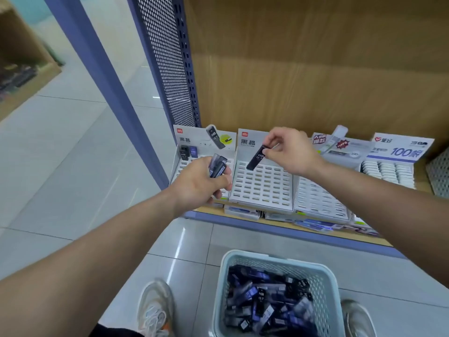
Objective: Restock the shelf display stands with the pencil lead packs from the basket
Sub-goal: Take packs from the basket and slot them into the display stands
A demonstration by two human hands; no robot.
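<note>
The right hand (291, 152) pinched the upper end of one black pencil lead pack (256, 158) marked HB 0.7. The pack hung tilted over the back rows of the middle display stand (262, 186), and whether its lower tip touched a slot could not be told. The slots of that stand showed open. The left hand (199, 183) gripped a small bunch of dark and bluish packs (217, 166) just left of the middle stand, and covered much of the left stand (194, 139). Two packs stood in that stand's back corner.

Right of the middle stand sat a third slotted stand (318, 200), partly crossed by the right forearm. Beyond it was a stand of white packs (388, 169). Flat packets (243, 211) lay on the shelf (279, 227) under the stands' front edges.

Below the middle stand, on the tiled floor, stood a pale blue basket (279, 257) heaped with loose lead packs (264, 297), between two light shoes (155, 307). A blue perforated panel (167, 57) rose behind the left stand.
</note>
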